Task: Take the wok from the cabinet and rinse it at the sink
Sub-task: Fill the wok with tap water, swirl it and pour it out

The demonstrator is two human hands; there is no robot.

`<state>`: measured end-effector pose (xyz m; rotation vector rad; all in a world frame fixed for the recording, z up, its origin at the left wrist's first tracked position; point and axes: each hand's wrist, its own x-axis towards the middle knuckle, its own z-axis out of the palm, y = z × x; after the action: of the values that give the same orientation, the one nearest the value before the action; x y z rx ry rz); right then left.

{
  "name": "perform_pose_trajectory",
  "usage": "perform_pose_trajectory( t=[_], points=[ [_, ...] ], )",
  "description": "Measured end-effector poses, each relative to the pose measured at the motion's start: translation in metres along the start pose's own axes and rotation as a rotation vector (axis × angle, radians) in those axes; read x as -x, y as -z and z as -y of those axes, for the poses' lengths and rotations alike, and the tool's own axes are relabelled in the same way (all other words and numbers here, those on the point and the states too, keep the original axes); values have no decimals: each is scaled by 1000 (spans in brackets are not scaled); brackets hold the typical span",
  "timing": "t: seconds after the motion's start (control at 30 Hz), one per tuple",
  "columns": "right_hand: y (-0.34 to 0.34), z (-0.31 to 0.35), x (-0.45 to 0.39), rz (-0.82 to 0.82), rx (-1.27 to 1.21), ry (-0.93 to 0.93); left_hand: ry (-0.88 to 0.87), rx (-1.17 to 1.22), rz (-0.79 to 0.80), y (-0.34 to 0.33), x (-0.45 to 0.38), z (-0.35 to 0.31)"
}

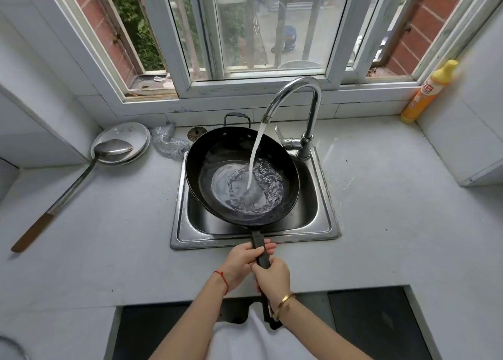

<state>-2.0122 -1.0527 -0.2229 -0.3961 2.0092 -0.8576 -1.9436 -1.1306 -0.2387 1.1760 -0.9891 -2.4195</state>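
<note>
Over the square stainless-steel sink (324, 196), a round black iron wok (217, 147) was held tilted, its far rim reaching past the sink's back edge toward the wall and its near rim above the basin. Water from the curved chrome faucet (299, 87) fell in a white stream (254, 158) into the wok and pooled, swirling, in its lower right part. The wok's long dark handle (262, 253) ran back toward the person, over the sink's front edge. The left hand (242, 261) was clenched around the handle nearer the pan, fingertips wrapping over its right side; a red string sat on that wrist. The right hand (272, 278) gripped the handle just behind, touching the left hand, fingers closed around it; a gold bangle sat on that wrist. The handle's tail end stuck out below the right wrist.

On the pale grey countertop (394, 210), left of the sink, lay a white round plate (122, 139) with the bowl of a long steel ladle with a wooden grip (73, 185) resting on it. A silvery mesh scrubber (167, 142) lay between plate and wok. A small dark round object, possibly a drain strainer, sat just behind the wok's rim, partly hidden. A yellow-orange dish soap bottle (427, 93) stood in the far right corner by the white-framed window (255, 33).
</note>
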Motion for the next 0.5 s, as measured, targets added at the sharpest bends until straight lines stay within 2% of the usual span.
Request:
perform_pose_trajectory(
  t=[0.1, 0.2, 0.5],
  points=[
    [-5, -1, -4, 65, -39, -50, 35, 34, -6, 4, 1, 0],
    [-11, -6, -7, 58, 9, -36, 59, 38, -31, 3, 1, 1],
    [-18, -10, -6, 83, 38, -13, 87, -176, -150, 2, -1, 8]
  ],
)
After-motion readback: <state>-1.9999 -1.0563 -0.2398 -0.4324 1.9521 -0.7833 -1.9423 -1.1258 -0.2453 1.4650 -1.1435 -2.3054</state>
